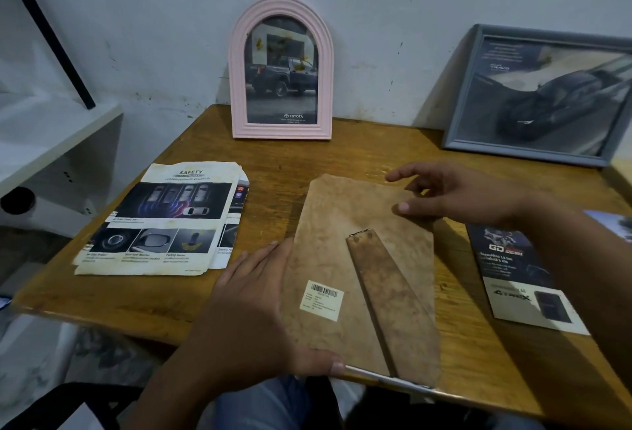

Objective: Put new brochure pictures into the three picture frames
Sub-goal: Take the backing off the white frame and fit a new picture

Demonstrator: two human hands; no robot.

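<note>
My left hand (pixel 253 310), lower centre, has fingers laid nearly straight along the left edge of the stained brown arched frame backing board (pixel 345 241), thumb hooked at the bottom edge, so it steadies the board rather than grips it; my guess is it pins the frame face-down while I work the back. My right hand (pixel 461 195), right of centre, hovers relaxed and open at the board's upper right, thumb tip touching or just above it, holding nothing. The folding brown easel strut (pixel 393 299) lies flat on the board, white barcode sticker (pixel 321 299) to its left. A thin light edge shows under the bottom, probably the frame itself.

Centre left lies the creased white safety brochure page with car pictures (pixel 160 221), well apart from the board. The dark glossy brochure leaflet (pixel 523 279) lies at right, partly under my right forearm, which blocks it. The pink arched picture frame (pixel 282 70) stands at top centre against the wall, the grey rectangular picture frame (pixel 540 94) leans at upper right, both already holding car pictures, all on the worn wooden table (pixel 273 156)
</note>
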